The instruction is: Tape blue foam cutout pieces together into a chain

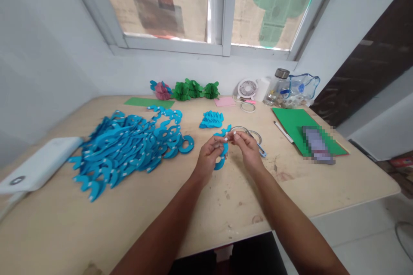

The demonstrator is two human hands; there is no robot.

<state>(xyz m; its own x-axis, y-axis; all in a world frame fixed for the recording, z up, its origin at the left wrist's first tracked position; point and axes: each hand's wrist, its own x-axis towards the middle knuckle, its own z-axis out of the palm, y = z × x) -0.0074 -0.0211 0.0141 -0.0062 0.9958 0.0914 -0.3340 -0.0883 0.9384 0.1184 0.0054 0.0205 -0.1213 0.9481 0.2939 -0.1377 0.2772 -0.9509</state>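
My left hand [209, 157] is closed around a curved blue foam cutout [222, 154] held just above the wooden table [206, 206]. My right hand [248, 148] pinches a small white bit at the cutout's upper end, fingertips meeting those of the left. A large heap of the same blue cutouts [129, 148] lies to the left of my hands. A smaller stack of blue pieces [211, 119] sits just behind them. Tape rolls [248, 134] lie right behind my right hand.
A white flat device [38, 163] lies at the left edge. Green sheets [298, 126] with a pen and a blurred object are at the right. Green and pink paper flowers [193, 90], a small fan [247, 88], a jar and a glass dish stand by the wall.
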